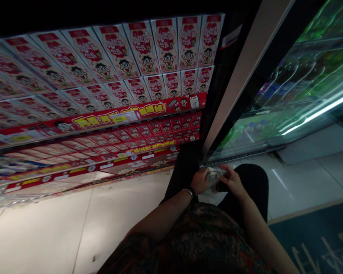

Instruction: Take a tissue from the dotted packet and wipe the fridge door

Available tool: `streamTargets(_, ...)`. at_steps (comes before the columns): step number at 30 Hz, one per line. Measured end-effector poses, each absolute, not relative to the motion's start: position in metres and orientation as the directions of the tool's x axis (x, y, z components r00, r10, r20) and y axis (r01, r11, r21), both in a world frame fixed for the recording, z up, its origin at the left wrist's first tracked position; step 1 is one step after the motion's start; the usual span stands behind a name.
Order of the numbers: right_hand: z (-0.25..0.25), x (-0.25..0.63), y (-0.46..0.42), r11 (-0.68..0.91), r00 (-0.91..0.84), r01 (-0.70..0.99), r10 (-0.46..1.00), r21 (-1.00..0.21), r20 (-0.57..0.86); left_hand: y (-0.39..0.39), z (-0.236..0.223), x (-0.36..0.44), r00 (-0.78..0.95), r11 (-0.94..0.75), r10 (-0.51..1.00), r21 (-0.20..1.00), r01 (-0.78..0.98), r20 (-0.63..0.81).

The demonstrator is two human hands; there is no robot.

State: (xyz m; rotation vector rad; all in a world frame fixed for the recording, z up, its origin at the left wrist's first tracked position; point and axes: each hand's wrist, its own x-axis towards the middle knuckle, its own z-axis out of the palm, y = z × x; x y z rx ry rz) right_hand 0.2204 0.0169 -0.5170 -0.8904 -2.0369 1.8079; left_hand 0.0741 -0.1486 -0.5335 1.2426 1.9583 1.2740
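My left hand, with a dark band at the wrist, pinches one side of a small crumpled whitish wrapper above my lap. From the other side my right hand grips it, fingers bent inward. The light is dim, so whether the wrapper is plastic or paper, and whether anything is inside it, I cannot tell. Both hands are between my dark-clothed knees, close to the floor.
Shelves of white and red drink cartons stand ahead and to the left. A glass-fronted cooler with green bottles is at the right, behind a pale frame post. A dark green mat lies on the tiled floor.
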Motion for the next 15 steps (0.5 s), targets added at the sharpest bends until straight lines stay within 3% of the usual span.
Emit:
streamTargets(7, -0.521, 0.215, 0.004, 0.193, -0.848, 0.326, 0.493, -0.925, -0.196, -0.147, -0.538, 0.078, -0.457, 0.197, 0.890, 0.913, 0.357, -0.014)
streamTargets(15, -0.516, 0.221, 0.013, -0.032, -0.804, 0.339, 0.510, -0.940, -0.307, -0.146, -0.539, 0.069, -0.477, 0.351, 0.853, 0.910, 0.223, -0.212)
